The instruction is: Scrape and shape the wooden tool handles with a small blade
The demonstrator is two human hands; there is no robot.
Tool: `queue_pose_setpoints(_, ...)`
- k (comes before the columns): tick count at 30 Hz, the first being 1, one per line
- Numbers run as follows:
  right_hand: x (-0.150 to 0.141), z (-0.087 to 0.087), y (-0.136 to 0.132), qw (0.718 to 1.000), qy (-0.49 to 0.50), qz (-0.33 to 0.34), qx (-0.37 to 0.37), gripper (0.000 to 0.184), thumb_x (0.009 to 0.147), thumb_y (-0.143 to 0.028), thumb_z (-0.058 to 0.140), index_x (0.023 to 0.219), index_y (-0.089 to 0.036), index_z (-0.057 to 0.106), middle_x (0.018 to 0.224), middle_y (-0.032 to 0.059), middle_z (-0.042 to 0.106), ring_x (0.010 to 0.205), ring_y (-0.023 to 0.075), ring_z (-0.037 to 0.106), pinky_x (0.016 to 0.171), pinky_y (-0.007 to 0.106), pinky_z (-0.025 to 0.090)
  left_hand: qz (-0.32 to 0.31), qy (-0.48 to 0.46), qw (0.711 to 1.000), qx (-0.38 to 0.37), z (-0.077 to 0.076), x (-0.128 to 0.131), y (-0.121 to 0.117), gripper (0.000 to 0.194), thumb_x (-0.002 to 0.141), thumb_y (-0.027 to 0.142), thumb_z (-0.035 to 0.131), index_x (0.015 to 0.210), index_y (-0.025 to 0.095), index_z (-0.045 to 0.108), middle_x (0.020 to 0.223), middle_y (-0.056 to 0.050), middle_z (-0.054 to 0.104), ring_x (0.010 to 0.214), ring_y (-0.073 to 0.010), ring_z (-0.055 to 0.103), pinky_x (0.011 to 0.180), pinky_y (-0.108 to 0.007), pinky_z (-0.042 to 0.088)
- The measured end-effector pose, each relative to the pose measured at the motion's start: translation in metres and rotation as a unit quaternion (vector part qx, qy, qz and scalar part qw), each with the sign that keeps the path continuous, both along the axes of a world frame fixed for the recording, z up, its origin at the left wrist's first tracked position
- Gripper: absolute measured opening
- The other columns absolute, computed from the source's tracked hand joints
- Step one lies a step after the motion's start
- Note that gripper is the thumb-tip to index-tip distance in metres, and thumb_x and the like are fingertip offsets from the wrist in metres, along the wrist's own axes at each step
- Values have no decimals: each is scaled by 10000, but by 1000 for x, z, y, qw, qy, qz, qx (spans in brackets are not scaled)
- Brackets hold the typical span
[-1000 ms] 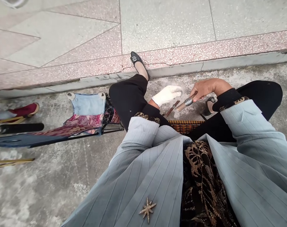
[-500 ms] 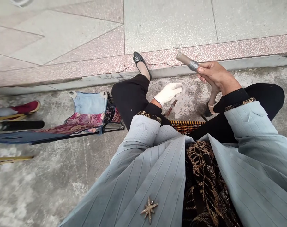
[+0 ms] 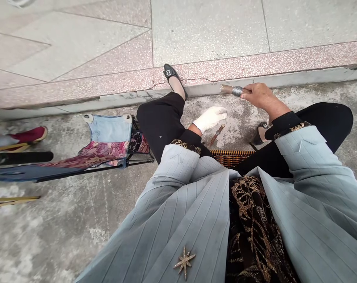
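Note:
My right hand (image 3: 259, 94), bare, is closed around a brownish stick (image 3: 226, 89) with silver wire wound about its middle. The stick lies nearly level, its blunt end pointing left; the rest is hidden by my hand. My left hand (image 3: 210, 119) wears a white knitted glove and is held low over the concrete, fingers curled. What the gloved fingers hold, if anything, cannot be made out. Just below it shows a short reddish-brown stick (image 3: 217, 134), slanting up to the right. Whether the glove touches this stick is unclear.
Between my legs is a woven black-and-yellow wicker edge (image 3: 233, 153). A folding chair with blue and floral cloth (image 3: 107, 129) stands at left. Beyond it shows another person's red shoe (image 3: 33, 134). A raised tiled step (image 3: 207, 51) runs across the front, my left shoe (image 3: 170, 72) on it.
My right hand has come down and slightly left, and the wire-wound stick has swung from slanting to almost level. The short brown stick leans further right. My left hand has barely moved.

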State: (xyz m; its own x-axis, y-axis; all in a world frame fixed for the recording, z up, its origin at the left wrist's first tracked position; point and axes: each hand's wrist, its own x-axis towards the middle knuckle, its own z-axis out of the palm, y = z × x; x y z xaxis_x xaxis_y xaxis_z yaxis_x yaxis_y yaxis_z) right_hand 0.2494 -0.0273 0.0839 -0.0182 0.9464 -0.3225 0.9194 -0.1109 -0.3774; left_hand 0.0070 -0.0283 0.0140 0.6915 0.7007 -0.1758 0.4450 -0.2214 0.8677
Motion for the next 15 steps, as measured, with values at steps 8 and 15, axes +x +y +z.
queue_pose_setpoints(8, -3, -5, -3, 964, -120, 171, -167, 306, 887, -436, 748, 1035, -181, 829, 912, 155, 755, 818, 280, 662, 710, 383, 470, -42, 156, 974, 156, 13, 3, -4, 344, 946, 300, 511, 1091, 145, 782, 1030, -98, 768, 959, -241, 683, 872, -329, 496)
queue_pose_setpoints(15, 9, 25, -14, 915, 229, 216, -251, 547, 808, -596, 766, 1216, -235, 795, 821, 20, 720, 725, 177, 589, 705, 320, 449, 21, -16, 999, -25, 17, -4, 1, 277, 947, 345, 601, 1008, 107, 728, 831, -51, 705, 714, -150, 606, 713, -283, 486)
